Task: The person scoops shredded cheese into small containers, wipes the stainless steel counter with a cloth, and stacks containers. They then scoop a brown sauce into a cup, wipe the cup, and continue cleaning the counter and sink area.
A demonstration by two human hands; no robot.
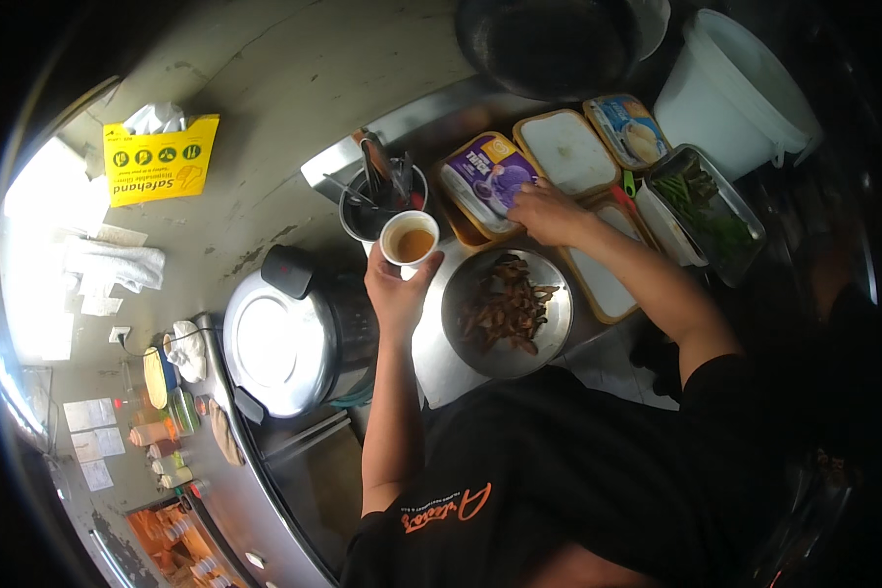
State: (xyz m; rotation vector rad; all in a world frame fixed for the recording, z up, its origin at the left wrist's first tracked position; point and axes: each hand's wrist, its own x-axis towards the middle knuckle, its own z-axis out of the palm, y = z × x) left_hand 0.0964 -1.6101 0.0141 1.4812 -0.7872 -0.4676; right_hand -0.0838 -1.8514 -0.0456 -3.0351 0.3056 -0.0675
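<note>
My left hand (403,294) holds a small white cup (410,239), with some brown liquid inside. The cup is over the front rim of a metal container of utensils (349,213). My right hand (547,213) has its fingers bent over the near right edge of a purple printed lid (489,176), which lies on a yellowish plastic tub (478,229). Below and between my hands, a round steel bowl (478,360) contains browned, cooked-looking strips of food (511,305).
More tubs stand nearby, two with white lids (569,151) (603,257) and one with a blue lid (627,128). Right of them are a metal tray of green vegetables (705,198) and a white bucket (728,95). A large lidded pot (279,342) stands left; a dark pan (547,44) is behind.
</note>
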